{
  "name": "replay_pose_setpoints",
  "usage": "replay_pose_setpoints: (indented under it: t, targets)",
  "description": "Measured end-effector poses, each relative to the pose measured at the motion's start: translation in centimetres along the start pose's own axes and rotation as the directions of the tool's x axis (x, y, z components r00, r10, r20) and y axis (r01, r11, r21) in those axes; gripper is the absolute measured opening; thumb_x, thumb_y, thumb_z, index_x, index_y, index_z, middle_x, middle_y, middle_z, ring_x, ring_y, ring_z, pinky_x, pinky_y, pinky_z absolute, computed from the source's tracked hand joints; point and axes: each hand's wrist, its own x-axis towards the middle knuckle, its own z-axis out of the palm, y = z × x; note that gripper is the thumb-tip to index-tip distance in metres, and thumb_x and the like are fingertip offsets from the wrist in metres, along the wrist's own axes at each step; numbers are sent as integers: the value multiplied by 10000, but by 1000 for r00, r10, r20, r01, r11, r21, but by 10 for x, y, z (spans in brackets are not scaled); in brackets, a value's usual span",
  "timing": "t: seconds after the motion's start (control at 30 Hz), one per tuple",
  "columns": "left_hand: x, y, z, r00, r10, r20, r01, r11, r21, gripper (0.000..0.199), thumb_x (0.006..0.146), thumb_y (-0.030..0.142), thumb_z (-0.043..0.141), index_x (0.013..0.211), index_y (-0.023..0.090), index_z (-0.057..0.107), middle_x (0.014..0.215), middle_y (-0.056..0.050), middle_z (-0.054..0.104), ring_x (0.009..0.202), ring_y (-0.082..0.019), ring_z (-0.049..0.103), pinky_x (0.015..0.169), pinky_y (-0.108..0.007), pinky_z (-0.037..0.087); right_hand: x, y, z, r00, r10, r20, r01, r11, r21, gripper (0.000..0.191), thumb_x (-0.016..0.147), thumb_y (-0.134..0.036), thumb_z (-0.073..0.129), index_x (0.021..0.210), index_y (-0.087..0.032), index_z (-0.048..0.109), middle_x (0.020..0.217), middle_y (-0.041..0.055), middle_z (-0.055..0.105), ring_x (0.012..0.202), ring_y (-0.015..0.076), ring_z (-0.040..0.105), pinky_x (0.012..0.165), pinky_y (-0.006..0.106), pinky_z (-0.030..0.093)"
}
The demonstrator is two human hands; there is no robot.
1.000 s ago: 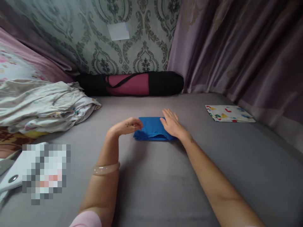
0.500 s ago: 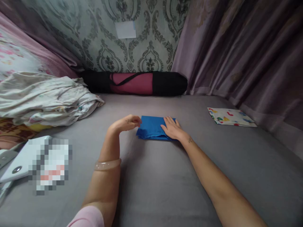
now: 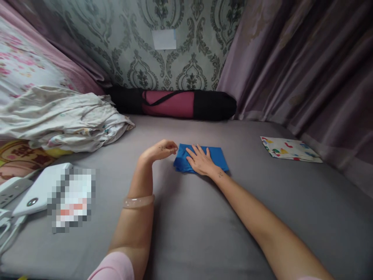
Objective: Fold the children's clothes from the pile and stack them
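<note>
A folded blue cloth [image 3: 218, 156] lies flat on the grey bed sheet [image 3: 189, 217], in the middle of the view. My right hand [image 3: 201, 160] rests palm down on its left and middle part, fingers spread. At the cloth's left edge is my left hand [image 3: 163, 150], its fingers curled together with the tips by the cloth's upper left corner. Whether those fingertips pinch any fabric is too small to tell.
A folded patterned cloth [image 3: 288, 148] lies at the right. Along the wall is a black and maroon long bag [image 3: 169, 103]. Crumpled pale fabric [image 3: 70, 116], a white device [image 3: 46, 186], a power strip [image 3: 13, 190] and cables are at the left.
My right hand has slid left across the blue cloth, from its right part to its left and middle. My left hand stays at the left edge. The camera view has shifted slightly.
</note>
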Motion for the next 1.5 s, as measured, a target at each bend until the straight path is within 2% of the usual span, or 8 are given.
replay_pose_setpoints:
  t: [0.2, 0.4, 0.53, 0.67, 0.77, 0.93, 1.13, 1.5]
  targets:
    - [-1, -1, -1, 999, 1, -39, -2, 1000, -28, 371, 810, 415, 458, 986, 151, 650, 943, -67, 717, 809, -176, 626, 658, -243, 458, 9, -19, -13, 999, -4, 37, 2, 999, 44, 597, 968, -516, 243, 1499, -246, 277, 1588, 119, 147, 1451, 340, 67, 1099, 641, 77]
    - [-2, -6, -3, 994, -25, -111, 22, 999, -26, 390, 814, 449, 464, 952, 144, 664, 900, -65, 710, 743, -164, 603, 610, -236, 433, 19, -53, 7, 997, -73, -36, 74, 996, 46, 604, 978, -458, 233, 1483, -132, 300, 1570, 137, 206, 1456, 252, 109, 1151, 519, 34]
    - [-2, -8, -3, 989, -58, -139, 59, 998, -3, 375, 829, 431, 455, 929, 144, 674, 858, -60, 705, 711, -159, 597, 591, -234, 426, 19, -55, 15, 996, -79, -35, 81, 994, 79, 591, 971, -446, 265, 1459, -123, 348, 1562, 142, 232, 1451, 265, 133, 1152, 519, 34]
    - [5, -10, 2, 992, -26, -123, 27, 1000, 5, 321, 841, 358, 457, 941, 139, 669, 878, -67, 710, 755, -166, 624, 633, -236, 454, 16, -45, 5, 990, -138, 14, 132, 969, 210, 601, 974, -409, 218, 1487, -103, 283, 1567, 132, 216, 1456, 240, 122, 1165, 489, 57]
    - [17, -7, 13, 989, 24, -143, -17, 999, 45, 271, 832, 249, 455, 965, 149, 669, 947, -73, 718, 861, -181, 647, 736, -251, 482, 10, -30, -7, 993, -114, 33, 101, 957, 272, 602, 959, -332, 211, 1509, -87, 211, 1580, 110, 176, 1458, 202, 113, 1175, 435, 96]
    - [42, 9, 58, 969, 99, -228, -50, 976, 212, 392, 832, 97, 383, 1151, 125, 609, 1157, -128, 665, 1079, -203, 607, 923, -298, 458, -4, 2, -12, 995, 74, -71, -68, 994, 82, 598, 937, -273, 251, 1481, -24, 267, 1563, 156, 217, 1454, 256, 123, 1172, 473, 65]
    - [53, 17, 113, 954, 131, -270, -19, 924, 381, 514, 894, 141, 326, 1399, 61, 380, 1457, -201, 412, 1367, -286, 355, 1134, -486, 242, -17, 18, 0, 984, 149, -95, -147, 989, 30, 605, 942, -309, 238, 1473, -24, 289, 1555, 158, 238, 1447, 259, 154, 1167, 484, 78]
    - [49, 11, 115, 965, -64, -256, 162, 910, 382, 671, 957, 518, 208, 1485, 108, 258, 1558, -185, 211, 1446, -327, 154, 1140, -542, 160, -21, 21, 2, 957, 265, -114, -261, 964, 54, 610, 959, -357, 214, 1485, -54, 272, 1561, 157, 222, 1445, 276, 148, 1155, 516, 89]
